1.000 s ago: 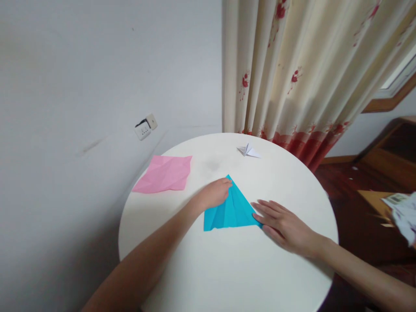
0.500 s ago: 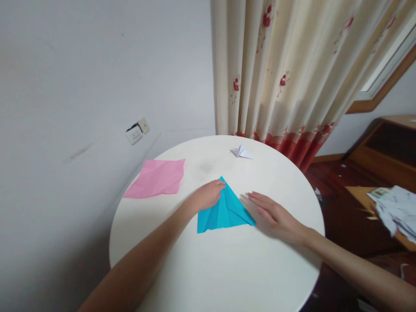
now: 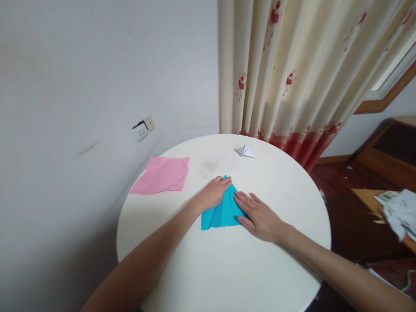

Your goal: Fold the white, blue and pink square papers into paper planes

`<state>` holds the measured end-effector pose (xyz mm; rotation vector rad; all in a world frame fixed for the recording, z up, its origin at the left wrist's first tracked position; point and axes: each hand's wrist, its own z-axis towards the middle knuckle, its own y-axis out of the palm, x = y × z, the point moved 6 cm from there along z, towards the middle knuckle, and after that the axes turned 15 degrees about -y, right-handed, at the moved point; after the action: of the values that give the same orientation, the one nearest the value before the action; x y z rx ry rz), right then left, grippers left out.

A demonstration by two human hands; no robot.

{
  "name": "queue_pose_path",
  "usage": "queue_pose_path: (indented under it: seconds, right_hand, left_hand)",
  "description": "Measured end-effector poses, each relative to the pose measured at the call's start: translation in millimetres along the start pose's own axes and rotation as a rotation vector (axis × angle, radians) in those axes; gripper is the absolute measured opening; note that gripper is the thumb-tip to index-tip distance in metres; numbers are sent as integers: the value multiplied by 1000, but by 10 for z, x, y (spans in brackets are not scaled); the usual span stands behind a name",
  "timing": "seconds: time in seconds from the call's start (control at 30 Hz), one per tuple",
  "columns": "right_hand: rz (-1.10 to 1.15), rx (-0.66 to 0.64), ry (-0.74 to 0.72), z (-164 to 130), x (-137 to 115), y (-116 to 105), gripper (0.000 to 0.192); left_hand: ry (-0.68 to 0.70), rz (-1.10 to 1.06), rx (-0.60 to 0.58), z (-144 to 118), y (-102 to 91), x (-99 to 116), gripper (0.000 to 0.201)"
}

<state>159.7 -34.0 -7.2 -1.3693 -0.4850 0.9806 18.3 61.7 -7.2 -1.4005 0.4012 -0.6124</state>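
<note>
Blue paper [image 3: 221, 212], folded to a triangle with its apex pointing away from the person, is lying flat near the middle of the round white table [image 3: 227, 268]; both hands are resting on it. Left hand [image 3: 215, 193] is sitting at the far tip, fingers curled down onto the point, apparently pinning the apex so the layers are not sliding; its grip is not closing round anything, only pressing. Right hand [image 3: 258, 213] is lying palm down, fingers spread flat across the right slope of the triangle, hiding that corner; judging by the flat palm, it is bearing down on the fold to sharpen the crease; grip wide, holding nothing.

Faint crease lines are showing on the lower left part of the blue sheet; the near left corner is lying free.

Pink paper [image 3: 162, 175], creased and opened out, is lying well apart at the left edge of the table, partly overhanging; a small white folded paper figure [image 3: 245, 151] is sitting at the far rim, near the flowered curtain [image 3: 292, 69]; both are out of the hands' working space.
</note>
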Motion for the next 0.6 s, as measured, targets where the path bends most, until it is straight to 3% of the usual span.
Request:
queue_pose_path:
  seconds: [0.33, 0.5, 0.6]
  right_hand:
    - [71, 17, 29, 28, -6, -38, 63]
    - [130, 84, 247, 167, 265, -83, 51]
    - [51, 31, 264, 345, 379, -29, 54]
  left_hand:
    - [-123, 20, 42, -68, -71, 40, 46]
    - [-132, 23, 29, -62, -52, 4, 43]
    - [-135, -5, 27, -58, -38, -20, 44]
